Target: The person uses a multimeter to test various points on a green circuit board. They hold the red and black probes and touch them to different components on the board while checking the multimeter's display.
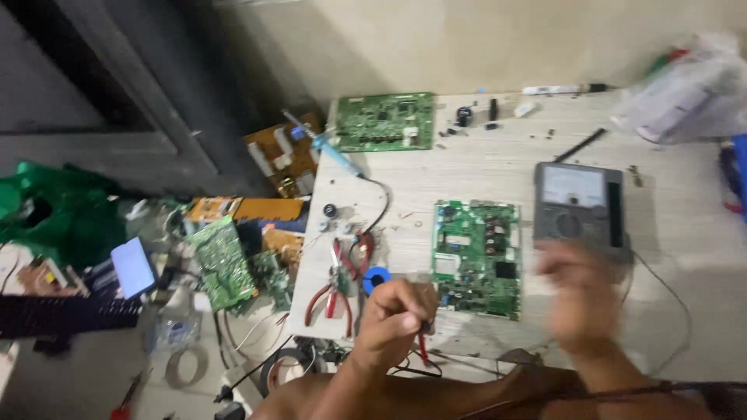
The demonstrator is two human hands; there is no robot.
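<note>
Two hands (pixel 393 319) (pixel 580 299), two green boards (pixel 476 258) (pixel 385 121)

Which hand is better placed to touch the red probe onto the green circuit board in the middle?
The left hand, probably. It already grips the red probe beside the circuit board. The right hand is motion-blurred near the grey multimeter.

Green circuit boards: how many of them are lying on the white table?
2. One green circuit board lies near the front edge by the left hand; the other green board lies at the back left corner. More boards lie off the table.
</note>
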